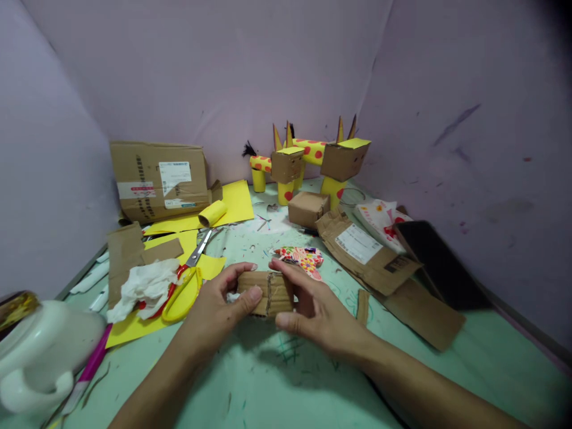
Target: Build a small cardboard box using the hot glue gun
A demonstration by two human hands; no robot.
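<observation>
- At your far left, a white mug [58,333] sits on the green-covered table [277,390], with a purple marker [93,363] just beside it.
- Next, a labelled cardboard box [127,164] stands at the back, and a crumpled white tissue [149,286] lies nearer to you, over yellow paper [129,333].
- Beside the tissue are yellow-handled scissors [185,295], blades pointing away from you; a yellow tube [213,213] lies behind them.
- Your left hand [223,304] is clamped on the left part of a small corrugated cardboard piece [257,292], thumb across its front.
- That piece is between your hands, near the middle of the table, a seam running down its front.
- Your right hand [322,310] is clamped on its right part, fingers at the top edge and thumb below.
- Behind your hands lies a floral-patterned piece [306,257]; farther back stand two spotted, box-headed animal figures [288,165], with a small closed box [307,207] in front.
- To your right lie flattened cardboard [375,256] and a dark flat slab [440,262].
</observation>
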